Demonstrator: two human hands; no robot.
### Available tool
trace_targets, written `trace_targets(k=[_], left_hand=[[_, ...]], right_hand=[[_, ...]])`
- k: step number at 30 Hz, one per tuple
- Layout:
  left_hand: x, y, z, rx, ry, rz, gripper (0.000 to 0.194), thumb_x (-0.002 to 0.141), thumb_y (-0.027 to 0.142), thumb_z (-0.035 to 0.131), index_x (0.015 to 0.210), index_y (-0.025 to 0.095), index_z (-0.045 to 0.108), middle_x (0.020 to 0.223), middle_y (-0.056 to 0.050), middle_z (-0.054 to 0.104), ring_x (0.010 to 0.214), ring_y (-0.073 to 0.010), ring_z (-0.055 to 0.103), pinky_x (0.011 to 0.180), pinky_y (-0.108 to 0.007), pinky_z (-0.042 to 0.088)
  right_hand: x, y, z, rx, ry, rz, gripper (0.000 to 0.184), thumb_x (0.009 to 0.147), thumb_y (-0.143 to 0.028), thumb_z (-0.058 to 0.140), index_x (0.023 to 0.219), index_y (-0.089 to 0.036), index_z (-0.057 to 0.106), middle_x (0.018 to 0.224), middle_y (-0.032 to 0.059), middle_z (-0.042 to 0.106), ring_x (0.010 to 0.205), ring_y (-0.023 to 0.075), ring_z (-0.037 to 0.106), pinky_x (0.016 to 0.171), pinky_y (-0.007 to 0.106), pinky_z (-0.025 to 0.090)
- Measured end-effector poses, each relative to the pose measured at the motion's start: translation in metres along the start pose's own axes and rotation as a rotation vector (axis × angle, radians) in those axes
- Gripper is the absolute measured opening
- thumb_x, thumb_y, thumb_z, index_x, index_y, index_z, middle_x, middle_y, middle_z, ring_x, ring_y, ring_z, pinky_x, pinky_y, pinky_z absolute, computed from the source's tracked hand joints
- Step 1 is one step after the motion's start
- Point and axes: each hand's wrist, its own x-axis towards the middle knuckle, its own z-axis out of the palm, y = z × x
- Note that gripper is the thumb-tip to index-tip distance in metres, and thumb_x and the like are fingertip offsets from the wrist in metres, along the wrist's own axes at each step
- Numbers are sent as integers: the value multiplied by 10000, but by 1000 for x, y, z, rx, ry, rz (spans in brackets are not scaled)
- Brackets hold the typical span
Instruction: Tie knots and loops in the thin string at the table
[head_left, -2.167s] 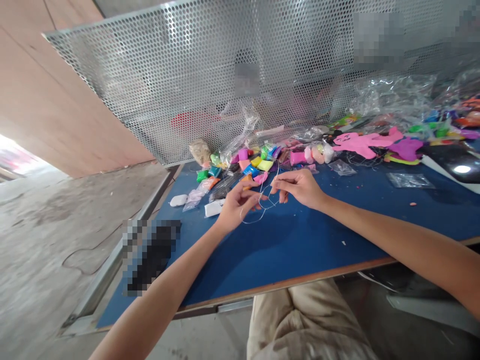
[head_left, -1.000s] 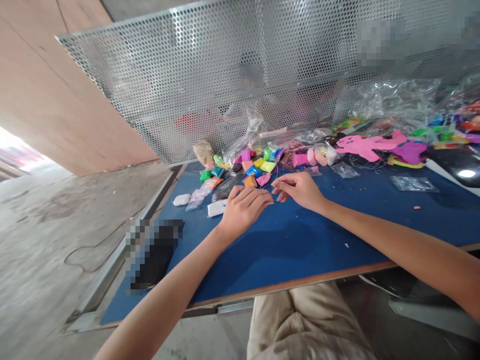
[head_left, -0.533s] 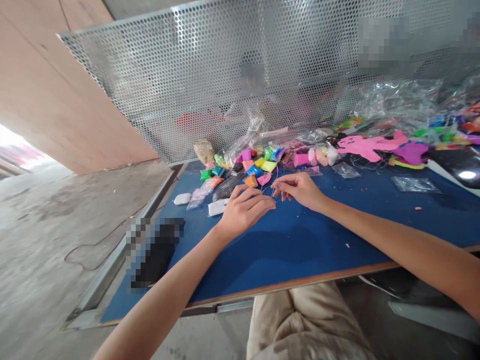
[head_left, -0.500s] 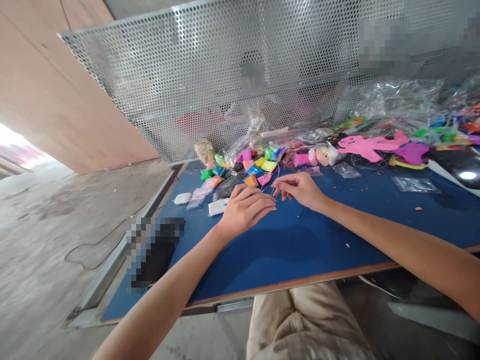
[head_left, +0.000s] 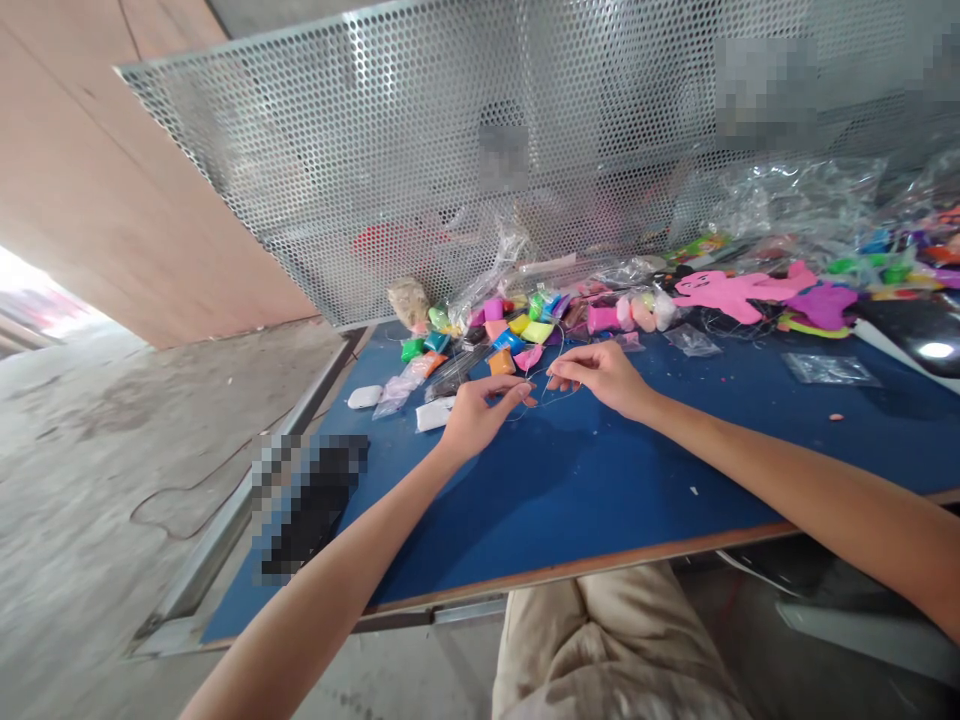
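Note:
A thin pale wire or thread point(head_left: 556, 403) makes loose curves between my two hands above the blue table. My left hand point(head_left: 481, 410) is closed in a pinch, thumb against forefinger, with the strand at its tips. Just to its right, my right hand point(head_left: 606, 380) also pinches the strand between thumb and fingertips. The hands are a small gap apart. Right behind them lie a pink packet point(head_left: 529, 357) and an orange packet point(head_left: 501, 362). A white packet point(head_left: 433, 414) rests beside my left hand.
Several coloured clay-like packets point(head_left: 538, 332) crowd the table's back edge before a perforated metal panel point(head_left: 420, 150). A pink figure-shaped piece point(head_left: 731, 292) and clear plastic bags point(head_left: 795, 200) lie to the right. A dark, partly blurred object point(head_left: 319, 505) sits at the left edge.
My left hand has turned from palm-down with stretched fingers to a thumb-and-finger pinch. The strand between the hands shows more plainly. My right hand has hardly moved.

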Motion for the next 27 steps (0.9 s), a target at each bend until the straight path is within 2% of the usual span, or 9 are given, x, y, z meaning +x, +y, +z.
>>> trace_targets(k=[3,9,12,15,17,19,24,27], left_hand=[[0,-4,3,-2,15,26,336,918,484,585,941,198,759,893,-33,777,814,-194,701,756,-292,544],[0,-13,9,-9,5,39,323,931,474,570,1010,204,730,903,-30,775,783,-195,724,724,-302,565],[0,-13,9,200,51,117,269,949,437,562,987,229,727,892,-11,769,768,-175,708,758,-306,532],[2,-11,7,498,190,284,230,915,432,630,1016,243,715,987,-27,756,904,-199,682,897,-361,464],[2,-10,5,614,273,382,278,873,461,681,1026,229,696,1052,-48,738,982,-219,652,938,-380,425],[2,-9,3,678,304,449,298,852,476,700,1008,222,686,1061,-50,726,982,-219,636,924,-379,410],[1,-8,-5,791,182,625,196,894,375,677,1085,343,711,1080,-8,705,959,-191,615,861,-363,381],[1,-8,-8,827,154,691,168,905,344,668,1056,387,728,1056,4,708,949,-189,608,831,-365,366]], right_hand=[[-1,1,2,57,-10,26,277,859,-437,655,860,-179,754,801,58,771,700,178,699,635,287,544],[-2,2,8,164,-72,71,319,882,-498,625,875,-181,660,828,69,766,736,205,723,605,301,565],[-3,2,9,155,-84,63,326,899,-505,613,874,-181,630,805,69,760,734,204,728,637,318,584],[-2,2,9,145,-60,50,332,898,-506,622,876,-175,626,797,73,755,742,201,733,642,312,597],[-2,3,9,159,-45,49,346,884,-516,638,874,-171,628,796,75,756,738,199,736,636,308,605],[-1,4,8,176,-44,55,363,867,-528,656,871,-166,635,783,76,756,719,199,737,632,314,613],[-2,6,7,205,-54,93,389,842,-537,683,906,-153,677,787,86,757,727,221,749,654,348,642],[-2,8,6,209,-44,107,395,834,-527,698,915,-140,708,799,97,758,730,228,755,677,356,654]])
